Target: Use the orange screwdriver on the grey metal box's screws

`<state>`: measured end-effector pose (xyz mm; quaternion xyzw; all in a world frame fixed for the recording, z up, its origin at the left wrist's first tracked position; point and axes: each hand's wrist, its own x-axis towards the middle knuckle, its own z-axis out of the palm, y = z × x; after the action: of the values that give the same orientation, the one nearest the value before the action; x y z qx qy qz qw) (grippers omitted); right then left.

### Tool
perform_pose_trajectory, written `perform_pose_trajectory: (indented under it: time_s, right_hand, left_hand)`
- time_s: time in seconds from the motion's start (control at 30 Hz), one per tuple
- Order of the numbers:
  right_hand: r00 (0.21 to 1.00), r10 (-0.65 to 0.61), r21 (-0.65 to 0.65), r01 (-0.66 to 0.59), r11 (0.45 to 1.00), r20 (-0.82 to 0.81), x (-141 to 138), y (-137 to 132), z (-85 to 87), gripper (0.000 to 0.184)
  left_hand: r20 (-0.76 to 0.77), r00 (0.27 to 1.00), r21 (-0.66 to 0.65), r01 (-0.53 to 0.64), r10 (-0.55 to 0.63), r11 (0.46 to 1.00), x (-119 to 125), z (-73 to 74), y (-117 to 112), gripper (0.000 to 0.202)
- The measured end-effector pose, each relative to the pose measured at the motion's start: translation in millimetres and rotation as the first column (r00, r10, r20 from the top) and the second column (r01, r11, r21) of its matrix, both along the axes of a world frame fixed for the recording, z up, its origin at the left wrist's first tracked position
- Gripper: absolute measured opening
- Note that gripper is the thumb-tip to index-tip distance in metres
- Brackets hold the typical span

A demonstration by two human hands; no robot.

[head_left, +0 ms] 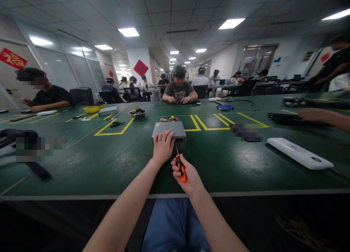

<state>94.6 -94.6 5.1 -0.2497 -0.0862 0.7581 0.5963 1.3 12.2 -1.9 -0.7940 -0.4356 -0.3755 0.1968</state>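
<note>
Green workbench [109, 168], left grip [163, 147] half-open on grey metal casing [169, 129], right grip [188, 176] closed around orange screwdriver [181, 168].

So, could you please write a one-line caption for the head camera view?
Left hand steadies a grey metal box on a green workbench while the right hand grips an orange-handled screwdriver.

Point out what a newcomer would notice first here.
The left hand rests on a grey metal box in the middle of the view. The right hand grips an orange-and-black screwdriver just below it. Yellow tape outlines mark the green workbench, with a long white case at right.
</note>
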Motion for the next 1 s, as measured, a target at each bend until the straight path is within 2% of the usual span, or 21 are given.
perform_pose_trajectory:
  time_s: [0.1,0.33,0.6,1.0]
  right_hand:
    - [1.000,0.021,0.013,-0.021,1.000,-0.009,0.9,-0.2,-0.8,0.034]
    - [1.000,0.000,0.034,0.001,0.999,-0.010,0.9,2.9,-6.7,0.020]
    - [0.998,0.049,0.037,-0.048,0.998,-0.026,5.6,-3.9,-0.7,0.032]
    - [0.997,-0.035,0.024,0.037,0.999,-0.069,23.6,-12.7,1.5,0.030]
  left_hand:
    - [0.002,1.000,-0.003,-0.003,0.003,1.000,0.1,-1.0,0.7,0.033]
    - [0.007,1.000,-0.006,0.002,-0.001,1.000,-0.4,-0.1,-0.3,0.033]
    - [0.009,1.000,-0.011,0.005,-0.005,1.000,-0.3,-1.1,0.9,0.034]
    - [0.016,1.000,-0.022,0.019,-0.019,1.000,-0.4,2.6,-3.6,0.033]
